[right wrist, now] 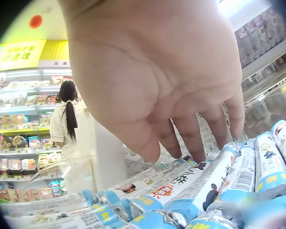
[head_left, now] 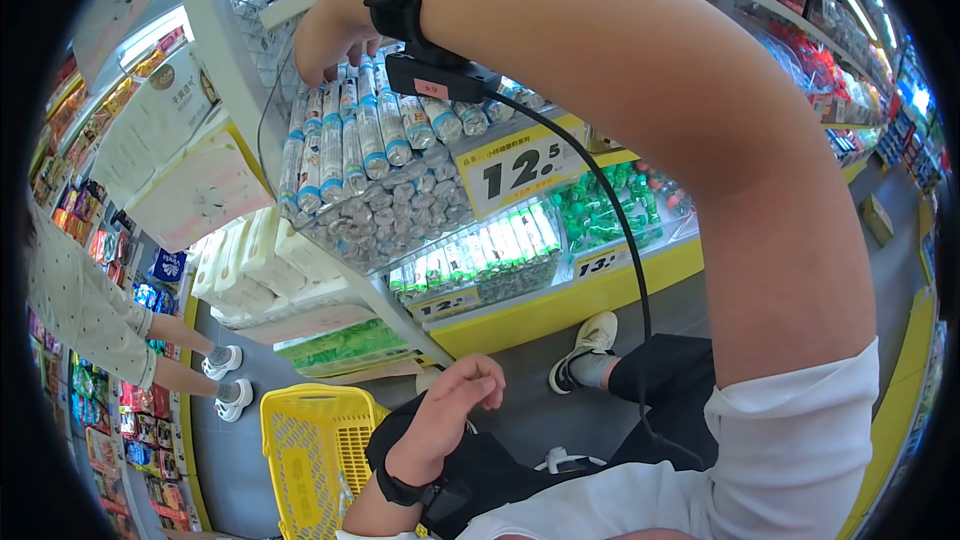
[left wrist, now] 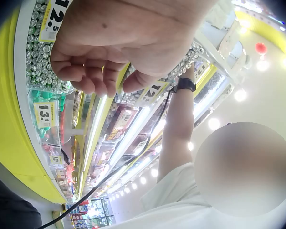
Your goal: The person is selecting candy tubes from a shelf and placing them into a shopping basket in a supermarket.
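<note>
My right hand (head_left: 328, 35) reaches over a clear bin of wrapped candy rolls (head_left: 350, 135), white with blue bands and silver twisted ends. In the right wrist view the palm of that hand (right wrist: 167, 81) faces the camera. Its fingers point down, spread a little, with the tips right at the upper layer of rolls (right wrist: 181, 186); no roll shows in its grip. Low in front of my body hangs my left hand (head_left: 455, 400), its fingers loosely bent and holding nothing. The left wrist view shows the same hand (left wrist: 119, 47) overlapping the shelves behind it.
A price sign (head_left: 520, 168) fronts the bin. Below sit green-banded rolls (head_left: 490, 255) and green-wrapped sweets (head_left: 610, 205). A yellow basket (head_left: 318, 395) stands on the floor by my left arm. Another person (right wrist: 69, 119) is in the aisle. A black cable (head_left: 625, 230) trails from my right wrist.
</note>
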### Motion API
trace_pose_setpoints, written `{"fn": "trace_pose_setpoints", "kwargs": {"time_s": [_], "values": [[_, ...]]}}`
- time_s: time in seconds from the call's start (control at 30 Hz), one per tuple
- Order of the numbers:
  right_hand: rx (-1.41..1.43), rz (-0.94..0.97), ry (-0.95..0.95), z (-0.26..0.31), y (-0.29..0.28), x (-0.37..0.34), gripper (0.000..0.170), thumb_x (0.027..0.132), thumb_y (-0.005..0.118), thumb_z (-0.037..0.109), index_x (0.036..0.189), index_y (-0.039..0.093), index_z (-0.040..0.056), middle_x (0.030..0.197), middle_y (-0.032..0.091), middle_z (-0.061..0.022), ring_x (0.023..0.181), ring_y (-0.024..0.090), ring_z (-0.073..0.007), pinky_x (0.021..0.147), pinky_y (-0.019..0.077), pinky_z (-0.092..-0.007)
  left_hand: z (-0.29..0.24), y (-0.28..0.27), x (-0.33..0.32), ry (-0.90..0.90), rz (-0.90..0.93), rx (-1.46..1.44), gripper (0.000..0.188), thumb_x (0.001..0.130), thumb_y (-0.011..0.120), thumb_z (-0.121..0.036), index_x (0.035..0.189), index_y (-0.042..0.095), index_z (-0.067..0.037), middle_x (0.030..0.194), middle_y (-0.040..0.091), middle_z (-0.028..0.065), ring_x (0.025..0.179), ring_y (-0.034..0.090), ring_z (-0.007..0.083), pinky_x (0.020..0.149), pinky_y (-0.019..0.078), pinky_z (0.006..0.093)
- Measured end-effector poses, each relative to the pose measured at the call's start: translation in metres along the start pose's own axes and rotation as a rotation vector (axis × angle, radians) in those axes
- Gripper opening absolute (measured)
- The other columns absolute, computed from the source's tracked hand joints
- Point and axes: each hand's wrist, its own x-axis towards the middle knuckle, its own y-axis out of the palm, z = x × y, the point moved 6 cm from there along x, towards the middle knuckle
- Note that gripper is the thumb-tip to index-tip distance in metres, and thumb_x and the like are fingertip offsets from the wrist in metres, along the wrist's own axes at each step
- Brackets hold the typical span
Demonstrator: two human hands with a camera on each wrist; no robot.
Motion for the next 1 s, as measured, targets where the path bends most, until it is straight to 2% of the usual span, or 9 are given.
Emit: {"fn": "trace_pose_setpoints", "kwargs": {"time_s": [0.37, 0.53, 0.6, 0.67, 0.7, 0.8, 0.83, 0.9, 1.0], "values": [[-0.093, -0.238, -0.077, 0.046, -0.034, -0.09, 0.032, 0.081, 0.058, 0.024, 0.107, 0.063, 0.0062, 0.101, 0.065, -0.0164, 0.094, 0.063, -0.0286, 0.082, 0.048, -0.0414, 0.001, -0.001, -0.004, 0.042, -0.044, 0.013, 0.013, 0.091, 0.049, -0.014, 0.095, 0.057, -0.003, 0.081, 0.054, 0.002, 0.077, 0.05, 0.0103, 0.072, 0.0388, 0.0238], [-0.03, -0.408, -0.133, 0.055, -0.013, -0.162, 0.03, 0.081, 0.059, 0.024, 0.104, 0.064, 0.0059, 0.099, 0.065, -0.0173, 0.093, 0.063, -0.0296, 0.081, 0.048, -0.0417, -0.011, -0.008, -0.014, 0.15, -0.154, 0.076, 0.017, 0.089, 0.05, -0.018, 0.093, 0.055, -0.002, 0.08, 0.054, 0.0037, 0.076, 0.049, 0.0116, 0.071, 0.0388, 0.0242], [0.088, -0.56, -0.225, 0.05, 0.013, -0.199, 0.028, 0.079, 0.056, 0.021, 0.102, 0.061, 0.0049, 0.089, 0.066, -0.0149, 0.086, 0.063, -0.0313, 0.076, 0.0494, -0.0417, -0.025, -0.011, -0.022, 0.227, -0.241, 0.136, 0.022, 0.088, 0.053, -0.024, 0.089, 0.052, -0.002, 0.079, 0.053, 0.0049, 0.075, 0.049, 0.013, 0.07, 0.0393, 0.0247], [0.284, -0.705, -0.381, 0.052, 0.039, -0.235, 0.012, 0.074, 0.058, 0.014, 0.08, 0.054, 0.004, 0.069, 0.056, -0.0167, 0.074, 0.058, -0.0377, 0.066, 0.0465, -0.045, -0.041, -0.017, -0.038, 0.35, -0.311, 0.18, 0.022, 0.088, 0.053, -0.025, 0.089, 0.052, -0.003, 0.079, 0.052, 0.0043, 0.075, 0.049, 0.0122, 0.069, 0.0385, 0.0243], [0.381, -0.732, -0.398, 0.05, 0.057, -0.251, 0.009, 0.076, 0.057, 0.011, 0.077, 0.051, 0.0037, 0.066, 0.054, -0.0151, 0.07, 0.057, -0.0367, 0.062, 0.0443, -0.0454, -0.047, -0.023, -0.047, 0.412, -0.348, 0.203, 0.022, 0.088, 0.053, -0.025, 0.088, 0.052, -0.003, 0.079, 0.051, 0.0041, 0.075, 0.049, 0.0118, 0.069, 0.0381, 0.0241], [0.543, -0.383, -0.276, 0.044, 0.107, -0.287, 0.011, 0.077, 0.06, 0.007, 0.079, 0.05, 0.0046, 0.071, 0.054, -0.0099, 0.07, 0.055, -0.0314, 0.064, 0.0428, -0.0402, -0.048, -0.057, -0.086, 0.508, -0.59, 0.365, 0.016, 0.089, 0.049, -0.015, 0.092, 0.056, -0.001, 0.079, 0.053, 0.0036, 0.076, 0.049, 0.0113, 0.072, 0.0381, 0.0239], [0.605, -0.27, -0.256, 0.041, 0.129, -0.297, 0.014, 0.078, 0.063, 0.006, 0.081, 0.05, 0.0061, 0.074, 0.053, -0.0057, 0.071, 0.053, -0.0276, 0.068, 0.0414, -0.037, -0.041, -0.073, -0.099, 0.466, -0.67, 0.381, 0.016, 0.089, 0.049, -0.016, 0.091, 0.056, -0.002, 0.079, 0.053, 0.003, 0.076, 0.049, 0.0113, 0.071, 0.0378, 0.0238], [0.824, -0.145, -0.159, 0.027, 0.175, -0.313, 0.013, 0.079, 0.064, 0.007, 0.08, 0.051, 0.0047, 0.073, 0.054, -0.0059, 0.07, 0.054, -0.0245, 0.065, 0.0422, -0.0343, -0.019, -0.111, -0.123, 0.385, -0.827, 0.405, 0.015, 0.089, 0.049, -0.016, 0.09, 0.057, -0.004, 0.077, 0.053, 0.0017, 0.074, 0.049, 0.0112, 0.07, 0.0373, 0.0235], [0.944, -0.046, 0.017, 0.013, 0.233, -0.332, 0.015, 0.08, 0.065, 0.008, 0.078, 0.051, 0.0032, 0.072, 0.054, -0.0059, 0.069, 0.054, -0.0201, 0.063, 0.0426, -0.0312, 0.025, -0.177, -0.164, 0.127, -1.008, 0.532, 0.018, 0.09, 0.051, -0.025, 0.089, 0.058, -0.008, 0.076, 0.052, -0.0009, 0.072, 0.049, 0.0087, 0.065, 0.0364, 0.0229]]}}
